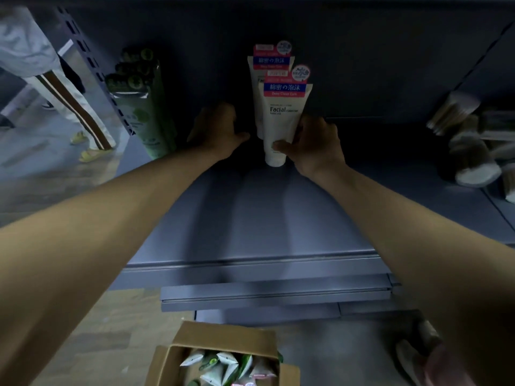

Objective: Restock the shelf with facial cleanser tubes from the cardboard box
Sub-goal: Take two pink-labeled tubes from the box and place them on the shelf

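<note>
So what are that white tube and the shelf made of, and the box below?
White tube: likely soft plastic, smooth with a slight sheen and printed label. Shelf: probably painted metal, grey, flat, with folded front edge. Box: brown corrugated cardboard, matt, flaps open.

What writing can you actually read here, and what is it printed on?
"Facial cleanser": front white tube, held by the right hand.
"綿密の泡沫": blue band on the same tube.
"Deep Clean Care": pink band below it, faint.
"水": round sticker at its top.
Rear white tube: same bands, blurred.
Green tubes: too blurred to read.
</note>
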